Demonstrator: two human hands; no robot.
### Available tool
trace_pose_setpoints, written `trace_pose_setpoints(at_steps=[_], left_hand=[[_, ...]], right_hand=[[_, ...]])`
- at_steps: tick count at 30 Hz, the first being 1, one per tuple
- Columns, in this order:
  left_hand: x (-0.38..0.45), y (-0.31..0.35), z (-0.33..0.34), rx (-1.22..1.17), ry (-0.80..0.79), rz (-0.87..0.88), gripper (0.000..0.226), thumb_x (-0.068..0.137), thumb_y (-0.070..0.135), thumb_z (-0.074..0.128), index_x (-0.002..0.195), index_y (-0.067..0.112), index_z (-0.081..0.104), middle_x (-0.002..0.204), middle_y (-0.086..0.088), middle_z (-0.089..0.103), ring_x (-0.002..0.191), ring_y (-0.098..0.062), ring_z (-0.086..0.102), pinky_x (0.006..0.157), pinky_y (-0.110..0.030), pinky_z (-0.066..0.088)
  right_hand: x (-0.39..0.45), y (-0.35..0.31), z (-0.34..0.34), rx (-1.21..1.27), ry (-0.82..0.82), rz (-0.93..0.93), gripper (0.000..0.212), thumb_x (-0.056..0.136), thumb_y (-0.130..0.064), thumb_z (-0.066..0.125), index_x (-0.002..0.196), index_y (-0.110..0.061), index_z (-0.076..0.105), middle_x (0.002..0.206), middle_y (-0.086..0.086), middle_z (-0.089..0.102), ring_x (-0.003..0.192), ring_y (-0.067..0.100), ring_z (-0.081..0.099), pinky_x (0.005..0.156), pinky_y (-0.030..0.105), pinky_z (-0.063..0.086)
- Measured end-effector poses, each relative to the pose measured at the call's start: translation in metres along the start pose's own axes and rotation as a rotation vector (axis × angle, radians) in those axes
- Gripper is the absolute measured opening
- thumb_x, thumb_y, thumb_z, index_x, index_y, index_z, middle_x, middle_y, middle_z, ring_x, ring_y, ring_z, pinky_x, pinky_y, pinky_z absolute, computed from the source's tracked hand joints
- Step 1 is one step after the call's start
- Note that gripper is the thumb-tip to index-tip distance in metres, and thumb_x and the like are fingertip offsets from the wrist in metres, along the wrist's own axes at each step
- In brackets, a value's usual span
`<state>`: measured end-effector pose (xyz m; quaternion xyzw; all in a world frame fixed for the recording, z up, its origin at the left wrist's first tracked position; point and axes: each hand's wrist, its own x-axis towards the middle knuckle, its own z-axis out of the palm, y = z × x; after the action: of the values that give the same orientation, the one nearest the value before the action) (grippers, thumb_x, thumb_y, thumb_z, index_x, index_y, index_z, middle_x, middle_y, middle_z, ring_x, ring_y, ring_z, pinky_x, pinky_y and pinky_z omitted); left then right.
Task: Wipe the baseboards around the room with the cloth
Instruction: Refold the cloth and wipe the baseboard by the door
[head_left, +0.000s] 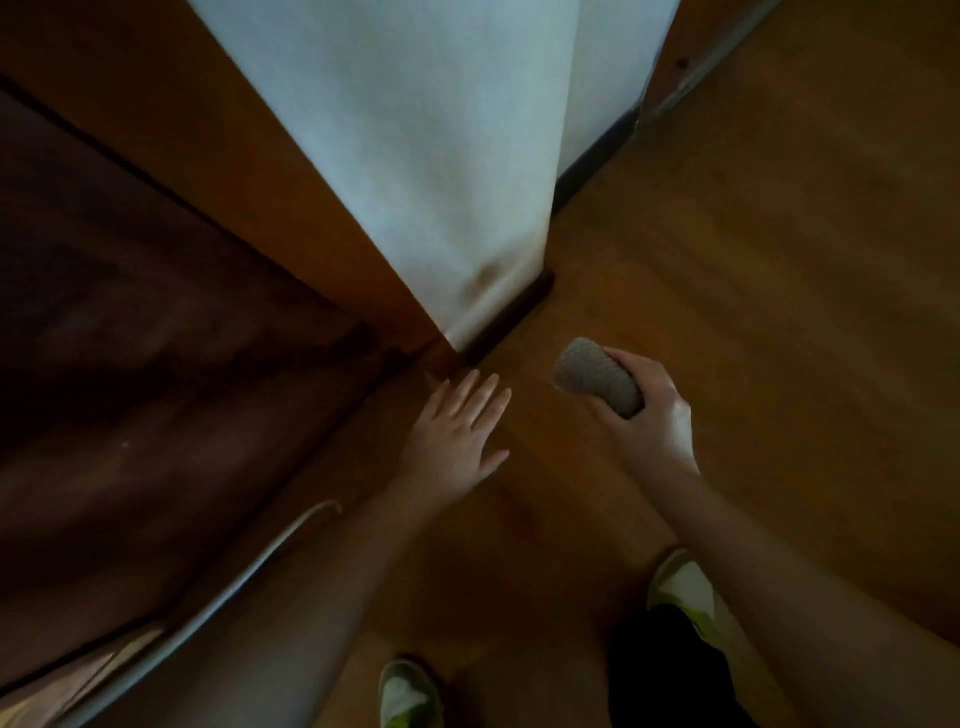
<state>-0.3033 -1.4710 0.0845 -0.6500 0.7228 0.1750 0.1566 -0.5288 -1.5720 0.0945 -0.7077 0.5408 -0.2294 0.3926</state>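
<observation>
Grey ribbed cloth (597, 376); dark baseboard (511, 322); white wall (415, 156).

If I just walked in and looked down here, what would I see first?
Probably the pale wall corner, bright against the brown wooden floor, with a dark baseboard at its foot. Just below it, the right hand grips a balled-up grey cloth, and the left hand spreads open near the corner.

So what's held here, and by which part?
The right hand grips the bunched grey cloth around its rear end; the front sticks out. The left hand is open, holding nothing.
</observation>
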Motion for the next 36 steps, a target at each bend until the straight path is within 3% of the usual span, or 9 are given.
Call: trace_pose_setpoints(at_steps=[3, 8, 12, 15, 22, 30, 36], left_hand=[[0.022, -0.012, 0.052, 0.017, -0.086, -0.02, 0.082, 0.097, 0.069, 0.026, 0.157, 0.024, -0.008, 0.165, -0.003, -0.015, 0.151, -0.025, -0.015, 0.122, -0.049, 0.005], [0.062, -0.019, 0.124, 0.064, 0.014, -0.029, 0.093, 0.092, 0.074, 0.029, 0.157, 0.02, -0.01, 0.165, -0.006, -0.015, 0.151, -0.026, -0.014, 0.12, -0.046, -0.006], [0.092, -0.019, 0.173, 0.03, -0.049, -0.015, 0.109, 0.084, 0.081, 0.039, 0.156, 0.018, -0.012, 0.164, -0.005, -0.018, 0.151, -0.023, -0.015, 0.114, -0.039, -0.017], [0.102, -0.021, 0.203, -0.02, -0.095, -0.017, 0.12, 0.077, 0.082, 0.049, 0.156, 0.017, -0.014, 0.163, -0.003, -0.021, 0.15, -0.023, -0.015, 0.112, -0.038, -0.019], [0.103, -0.033, 0.233, -0.023, -0.073, -0.006, 0.115, 0.08, 0.082, 0.044, 0.158, 0.015, -0.008, 0.165, -0.004, -0.013, 0.151, -0.022, -0.01, 0.119, -0.041, -0.01], [0.083, -0.035, 0.24, -0.026, -0.04, -0.04, 0.104, 0.088, 0.075, 0.04, 0.157, 0.016, -0.011, 0.166, -0.004, -0.014, 0.152, -0.022, -0.007, 0.121, -0.04, -0.001], [0.078, -0.047, 0.252, -0.088, -0.058, -0.009, 0.106, 0.086, 0.075, 0.044, 0.158, 0.018, -0.01, 0.164, -0.002, -0.02, 0.151, -0.02, -0.012, 0.12, -0.042, 0.003]], right_hand=[[0.017, 0.04, 0.034, -0.023, -0.027, -0.011, 0.052, 0.08, -0.027, 0.08, 0.128, -0.028, 0.057, 0.12, -0.013, 0.058, 0.108, -0.001, 0.054, 0.089, 0.011, 0.042], [0.045, 0.097, 0.086, -0.048, -0.01, 0.0, 0.051, 0.082, -0.031, 0.077, 0.128, -0.028, 0.055, 0.119, -0.013, 0.056, 0.105, -0.002, 0.051, 0.084, 0.008, 0.038], [0.059, 0.133, 0.124, -0.064, -0.014, -0.013, 0.047, 0.084, -0.029, 0.075, 0.126, -0.019, 0.058, 0.123, -0.002, 0.056, 0.11, 0.008, 0.051, 0.092, 0.027, 0.046], [0.065, 0.147, 0.149, -0.092, -0.07, -0.054, 0.047, 0.085, -0.033, 0.074, 0.126, -0.017, 0.059, 0.122, 0.0, 0.059, 0.109, 0.011, 0.052, 0.092, 0.027, 0.044], [0.09, 0.146, 0.19, -0.103, -0.153, -0.179, 0.049, 0.085, -0.037, 0.074, 0.128, -0.019, 0.059, 0.122, -0.003, 0.058, 0.106, 0.001, 0.046, 0.09, 0.019, 0.037], [0.088, 0.143, 0.216, -0.208, -0.344, -0.319, 0.052, 0.085, -0.035, 0.073, 0.13, -0.013, 0.06, 0.123, 0.006, 0.06, 0.115, 0.022, 0.055, 0.095, 0.026, 0.038], [0.099, 0.141, 0.227, -0.217, -0.296, -0.293, 0.053, 0.085, -0.037, 0.074, 0.129, -0.013, 0.058, 0.122, 0.007, 0.059, 0.113, 0.025, 0.055, 0.091, 0.027, 0.039]])
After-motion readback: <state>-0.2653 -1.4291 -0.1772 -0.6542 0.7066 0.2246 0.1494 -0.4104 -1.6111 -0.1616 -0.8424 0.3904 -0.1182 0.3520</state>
